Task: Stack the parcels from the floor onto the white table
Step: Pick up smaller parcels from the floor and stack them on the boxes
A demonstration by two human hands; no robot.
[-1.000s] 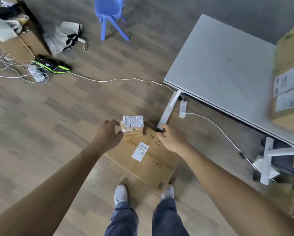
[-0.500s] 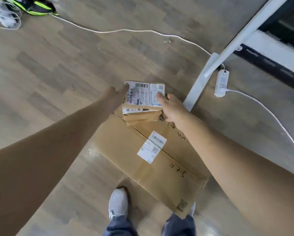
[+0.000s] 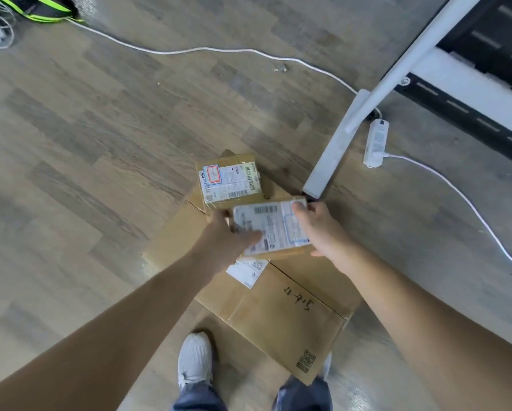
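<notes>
1. Left hand (image 3: 223,235): clamped on the left end of the small parcel (image 3: 274,228), thumb over the label, fingers underneath as far as I can tell.
2. Small parcel: held between both hands, label up, lifted just above the big flat carton (image 3: 266,301) on the floor. It hangs over the carton's far end.
3. Second small parcel (image 3: 229,180): sits at the carton's far-left corner, untouched, just beyond the held one.
4. Right hand (image 3: 320,229): clamped on the right end of the held parcel, thumb on top near the far-right corner.
5. Table leg (image 3: 367,111) and its foot stand just right of the carton's far end; power strip (image 3: 375,143) and white cable (image 3: 207,50) lie close by on the floor.
6. Judgement: step in hand is the lift to the white table, whose top is out of view. Keep the parcel level, rise straight up, and swing right only once clear of the leg. Mind the cable underfoot.
7. Two parcels remain on the floor, so the task looks early.
</notes>
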